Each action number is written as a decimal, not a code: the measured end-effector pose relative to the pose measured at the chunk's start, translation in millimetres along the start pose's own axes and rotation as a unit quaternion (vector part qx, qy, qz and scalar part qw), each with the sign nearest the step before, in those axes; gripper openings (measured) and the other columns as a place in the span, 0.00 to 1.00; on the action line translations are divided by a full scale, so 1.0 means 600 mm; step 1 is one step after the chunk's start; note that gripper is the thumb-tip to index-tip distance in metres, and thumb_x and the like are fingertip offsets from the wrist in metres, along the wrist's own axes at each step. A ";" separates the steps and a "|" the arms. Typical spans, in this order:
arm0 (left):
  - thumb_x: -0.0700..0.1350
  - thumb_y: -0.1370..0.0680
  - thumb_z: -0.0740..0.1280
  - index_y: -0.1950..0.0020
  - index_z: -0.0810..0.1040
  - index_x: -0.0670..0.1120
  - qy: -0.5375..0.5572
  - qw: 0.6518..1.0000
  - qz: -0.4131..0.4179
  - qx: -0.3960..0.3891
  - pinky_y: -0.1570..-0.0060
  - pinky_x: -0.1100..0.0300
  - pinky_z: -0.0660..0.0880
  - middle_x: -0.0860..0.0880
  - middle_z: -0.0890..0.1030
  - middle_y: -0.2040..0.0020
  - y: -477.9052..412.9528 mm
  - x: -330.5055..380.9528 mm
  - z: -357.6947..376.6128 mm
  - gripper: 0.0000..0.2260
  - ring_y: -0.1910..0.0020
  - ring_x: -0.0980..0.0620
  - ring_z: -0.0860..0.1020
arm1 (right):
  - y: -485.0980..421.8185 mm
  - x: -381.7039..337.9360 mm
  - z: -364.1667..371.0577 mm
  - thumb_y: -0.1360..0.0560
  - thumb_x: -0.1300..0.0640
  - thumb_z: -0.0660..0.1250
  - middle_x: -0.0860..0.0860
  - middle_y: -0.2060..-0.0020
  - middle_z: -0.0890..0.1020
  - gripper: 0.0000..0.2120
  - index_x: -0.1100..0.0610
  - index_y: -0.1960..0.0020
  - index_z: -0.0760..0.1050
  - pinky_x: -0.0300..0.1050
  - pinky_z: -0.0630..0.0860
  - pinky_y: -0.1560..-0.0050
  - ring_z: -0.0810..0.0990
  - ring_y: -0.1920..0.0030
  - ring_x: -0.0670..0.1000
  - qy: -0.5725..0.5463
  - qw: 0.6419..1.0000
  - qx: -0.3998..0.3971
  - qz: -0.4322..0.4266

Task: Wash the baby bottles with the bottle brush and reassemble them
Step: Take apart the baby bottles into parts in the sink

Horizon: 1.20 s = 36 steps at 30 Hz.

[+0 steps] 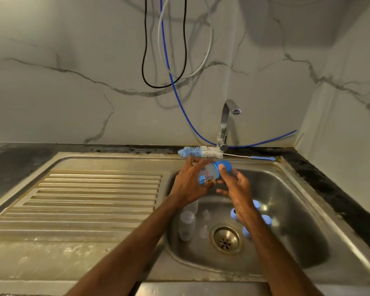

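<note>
Over the sink basin, my left hand (188, 184) grips the clear body of a baby bottle (207, 173) lying on its side. My right hand (235, 186) holds its blue cap (225, 166), thumb on top. The blue and white bottle brush (203, 152) lies on the sink's back rim behind the hands. Down in the basin stand clear bottle bodies (187, 225), small clear teats (205, 230) and several blue caps and rings (266, 220), partly hidden by my right forearm.
A steel tap (224, 122) rises at the back of the steel sink (297, 210), with no water running. The drain (226, 240) sits mid-basin. A ribbed draining board (90, 201) lies to the left. Blue, black and white hoses (169, 67) hang on the marble wall.
</note>
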<state>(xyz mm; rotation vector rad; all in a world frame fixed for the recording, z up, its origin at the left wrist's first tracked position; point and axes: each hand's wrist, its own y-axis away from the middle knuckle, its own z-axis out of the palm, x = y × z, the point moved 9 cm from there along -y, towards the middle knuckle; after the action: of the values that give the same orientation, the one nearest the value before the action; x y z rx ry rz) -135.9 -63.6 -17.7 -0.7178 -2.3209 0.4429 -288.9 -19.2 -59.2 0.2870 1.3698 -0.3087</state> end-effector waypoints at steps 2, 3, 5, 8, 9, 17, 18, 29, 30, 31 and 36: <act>0.55 0.26 0.76 0.26 0.71 0.56 0.026 0.999 0.025 -0.001 0.40 0.58 0.73 0.51 0.70 0.35 0.013 0.013 0.006 0.30 0.41 0.57 0.70 | -0.005 0.014 -0.007 0.28 0.44 0.76 0.58 0.50 0.86 0.23 0.55 0.38 0.78 0.55 0.85 0.51 0.87 0.51 0.57 -0.018 0.999 -0.006 0.033; 0.56 0.26 0.76 0.26 0.72 0.55 0.036 0.999 0.032 0.004 0.40 0.58 0.73 0.51 0.72 0.36 0.019 0.016 0.007 0.30 0.42 0.56 0.71 | -0.007 0.017 -0.007 0.28 0.46 0.77 0.58 0.50 0.86 0.23 0.56 0.39 0.79 0.56 0.85 0.50 0.87 0.51 0.58 -0.024 0.999 -0.017 0.044; 0.58 0.26 0.76 0.27 0.73 0.53 0.048 0.998 0.047 0.017 0.39 0.55 0.75 0.51 0.76 0.37 0.028 0.016 0.005 0.29 0.42 0.55 0.74 | -0.005 0.014 -0.002 0.28 0.51 0.77 0.60 0.49 0.86 0.22 0.58 0.39 0.79 0.56 0.84 0.48 0.87 0.50 0.59 -0.043 0.997 -0.052 0.046; 0.60 0.27 0.76 0.28 0.74 0.53 0.083 0.994 0.067 0.016 0.40 0.55 0.77 0.53 0.79 0.38 0.029 0.010 0.000 0.30 0.42 0.57 0.77 | 0.002 0.005 0.000 0.28 0.55 0.77 0.60 0.49 0.86 0.20 0.61 0.39 0.80 0.56 0.83 0.46 0.86 0.48 0.59 -0.059 0.995 -0.077 0.029; 0.60 0.27 0.76 0.28 0.74 0.53 0.088 0.993 0.073 0.012 0.40 0.55 0.77 0.53 0.80 0.38 0.029 0.012 -0.002 0.30 0.42 0.58 0.78 | 0.004 0.003 -0.001 0.28 0.55 0.77 0.59 0.49 0.86 0.19 0.61 0.40 0.80 0.55 0.84 0.47 0.86 0.48 0.58 -0.058 0.995 -0.077 0.029; 0.59 0.29 0.79 0.36 0.78 0.48 0.134 0.989 0.064 -0.010 0.50 0.68 0.78 0.54 0.83 0.45 0.034 0.023 0.001 0.27 0.49 0.60 0.81 | 0.013 -0.006 -0.025 0.30 0.55 0.77 0.61 0.48 0.86 0.22 0.64 0.40 0.79 0.48 0.84 0.53 0.87 0.48 0.58 0.000 0.994 -0.105 0.043; 0.60 0.30 0.79 0.37 0.78 0.49 0.138 0.989 0.051 -0.015 0.51 0.67 0.79 0.54 0.83 0.46 0.034 0.020 0.004 0.27 0.50 0.60 0.81 | 0.014 -0.009 -0.027 0.30 0.55 0.77 0.60 0.48 0.86 0.22 0.65 0.40 0.79 0.47 0.84 0.54 0.87 0.48 0.57 0.004 0.993 -0.113 0.044; 0.60 0.30 0.79 0.42 0.78 0.49 0.214 0.971 -0.057 -0.090 0.60 0.62 0.82 0.54 0.83 0.53 0.032 -0.004 0.063 0.24 0.58 0.58 0.83 | 0.007 -0.006 -0.054 0.32 0.53 0.77 0.60 0.46 0.85 0.25 0.62 0.38 0.79 0.44 0.83 0.51 0.86 0.47 0.56 0.073 0.985 -0.146 0.048; 0.60 0.30 0.79 0.42 0.78 0.49 0.229 0.966 -0.073 -0.098 0.64 0.63 0.81 0.53 0.83 0.53 0.032 -0.004 0.067 0.24 0.59 0.57 0.83 | 0.008 -0.009 -0.055 0.31 0.53 0.77 0.59 0.46 0.86 0.24 0.62 0.39 0.80 0.44 0.83 0.51 0.86 0.47 0.56 0.074 0.985 -0.148 0.044; 0.59 0.30 0.79 0.42 0.78 0.48 0.246 0.959 -0.091 -0.109 0.66 0.64 0.79 0.52 0.83 0.54 0.033 -0.005 0.072 0.24 0.61 0.55 0.84 | 0.009 -0.013 -0.055 0.31 0.54 0.77 0.59 0.47 0.86 0.22 0.61 0.39 0.80 0.44 0.83 0.51 0.86 0.47 0.55 0.074 0.985 -0.152 0.040; 0.60 0.26 0.76 0.44 0.81 0.45 0.317 0.922 -0.152 -0.164 0.67 0.57 0.80 0.45 0.85 0.59 0.039 -0.010 0.088 0.22 0.67 0.49 0.82 | 0.009 -0.022 -0.056 0.29 0.58 0.77 0.59 0.47 0.86 0.18 0.60 0.40 0.81 0.46 0.84 0.49 0.86 0.47 0.57 0.074 0.982 -0.170 0.021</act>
<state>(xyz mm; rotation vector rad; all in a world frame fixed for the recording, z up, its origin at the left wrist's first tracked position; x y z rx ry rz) -159.0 -55.2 -70.0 -0.5306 -1.8404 -0.2971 -319.4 -0.8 -52.1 0.0540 1.5343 -0.0145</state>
